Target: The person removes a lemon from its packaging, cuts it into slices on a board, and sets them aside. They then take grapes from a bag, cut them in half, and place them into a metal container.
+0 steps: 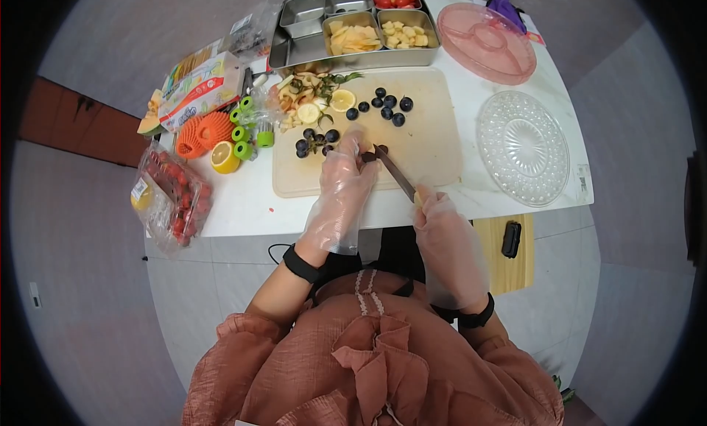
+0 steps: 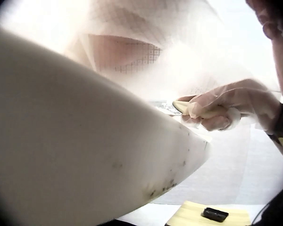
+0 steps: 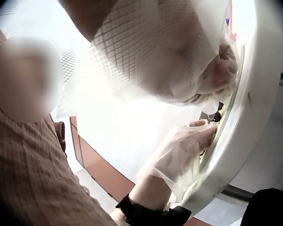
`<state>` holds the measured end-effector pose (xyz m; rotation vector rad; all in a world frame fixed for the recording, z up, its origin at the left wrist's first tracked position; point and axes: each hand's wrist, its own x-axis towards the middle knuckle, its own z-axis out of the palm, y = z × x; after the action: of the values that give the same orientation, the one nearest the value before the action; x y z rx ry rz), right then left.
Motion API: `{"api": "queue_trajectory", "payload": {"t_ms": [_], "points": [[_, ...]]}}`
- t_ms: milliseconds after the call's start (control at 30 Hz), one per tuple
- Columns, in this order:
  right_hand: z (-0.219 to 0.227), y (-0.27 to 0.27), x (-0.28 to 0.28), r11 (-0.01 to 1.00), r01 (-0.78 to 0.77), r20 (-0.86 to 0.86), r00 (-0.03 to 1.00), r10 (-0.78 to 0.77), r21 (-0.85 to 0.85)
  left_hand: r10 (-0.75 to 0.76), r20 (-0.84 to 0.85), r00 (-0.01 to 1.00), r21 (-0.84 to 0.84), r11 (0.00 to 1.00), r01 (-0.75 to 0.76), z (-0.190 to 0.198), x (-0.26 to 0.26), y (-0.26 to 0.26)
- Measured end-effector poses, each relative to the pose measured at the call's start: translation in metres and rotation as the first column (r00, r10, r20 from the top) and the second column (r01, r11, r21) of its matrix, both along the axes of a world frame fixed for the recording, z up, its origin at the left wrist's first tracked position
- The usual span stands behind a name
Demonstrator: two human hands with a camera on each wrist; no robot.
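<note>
The person's right hand (image 1: 448, 234), in a clear plastic glove, grips a small knife (image 1: 396, 174) by its pale yellow handle, fingers wrapped round it. The blade slants away from that hand toward the upper left, its tip reaching in beside the fingertips of the left hand (image 1: 343, 179). That gloved left hand pinches a dark berry (image 1: 368, 157) at its fingertips, so the fruit sits between the two hands, just left of the blade. A reddish-dark piece (image 1: 382, 150) lies close on the other side of the knife tip.

All this happens near the front edge of a cream cutting board (image 1: 434, 131) on the white tabletop (image 1: 243, 211). One group of loose berries (image 1: 387, 113) lies beyond the hands, toward the back of the board; a second bunch (image 1: 302, 145) is just left of the left hand. A lemon slice (image 1: 342, 100) and a heap of trimmings (image 1: 298, 94) lie farther back. A clear patterned plate (image 1: 523, 150) stands to the right of the board, well apart from the left hand.
</note>
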<state>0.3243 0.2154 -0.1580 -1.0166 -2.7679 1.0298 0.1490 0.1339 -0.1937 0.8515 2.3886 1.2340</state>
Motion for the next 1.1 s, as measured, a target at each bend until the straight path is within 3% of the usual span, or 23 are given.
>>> {"api": "queue_trajectory", "payload": {"t_ms": [233, 300, 433, 500, 633, 700, 833, 900, 1033, 1100], "points": [[-0.004, -0.003, 0.002, 1.000, -0.021, -0.030, 0.999, 0.022, 0.023, 0.020, -0.016, 1.000, 0.067, 0.998, -0.019, -0.005, 0.000, -0.001], [-0.004, -0.004, 0.002, 0.985, -0.067, -0.077, 0.994, 0.080, 0.160, 0.013, -0.032, 0.999, 0.078, 0.997, -0.011, -0.005, 0.001, -0.002], [-0.007, -0.005, 0.002, 0.980, -0.060, -0.087, 0.993, 0.077, 0.190, 0.010, -0.038, 0.999, 0.090, 0.996, -0.006, -0.006, 0.001, -0.003], [-0.009, -0.005, 0.002, 0.956, -0.097, -0.049, 0.992, 0.115, 0.277, 0.011, -0.037, 0.999, 0.101, 0.995, -0.007, -0.006, 0.001, -0.002], [-0.010, -0.007, 0.001, 0.951, -0.093, -0.051, 0.992, 0.113, 0.295, 0.016, -0.035, 0.999, 0.068, 0.998, -0.014, -0.010, -0.001, -0.002], [-0.009, -0.008, 0.000, 0.915, -0.151, 0.033, 0.988, 0.150, 0.374, 0.023, -0.002, 1.000, 0.051, 0.998, -0.023, -0.010, -0.001, -0.001], [-0.002, -0.009, -0.005, 0.926, -0.169, 0.132, 0.982, 0.132, 0.337, 0.032, -0.003, 1.000, 0.051, 0.998, -0.031, -0.010, 0.000, -0.001], [-0.006, -0.008, -0.004, 0.856, -0.250, 0.084, 0.968, 0.238, 0.453, 0.028, -0.014, 1.000, 0.061, 0.998, -0.027, -0.012, -0.001, 0.000], [-0.004, -0.006, -0.003, 0.867, -0.259, 0.123, 0.966, 0.228, 0.427, 0.047, -0.029, 0.998, 0.041, 0.998, -0.045, -0.010, 0.000, 0.001], [-0.003, -0.003, 0.002, 0.970, -0.136, 0.103, 0.988, 0.117, 0.201, 0.051, -0.024, 0.998, 0.055, 0.997, -0.049, -0.011, -0.001, 0.001]]}}
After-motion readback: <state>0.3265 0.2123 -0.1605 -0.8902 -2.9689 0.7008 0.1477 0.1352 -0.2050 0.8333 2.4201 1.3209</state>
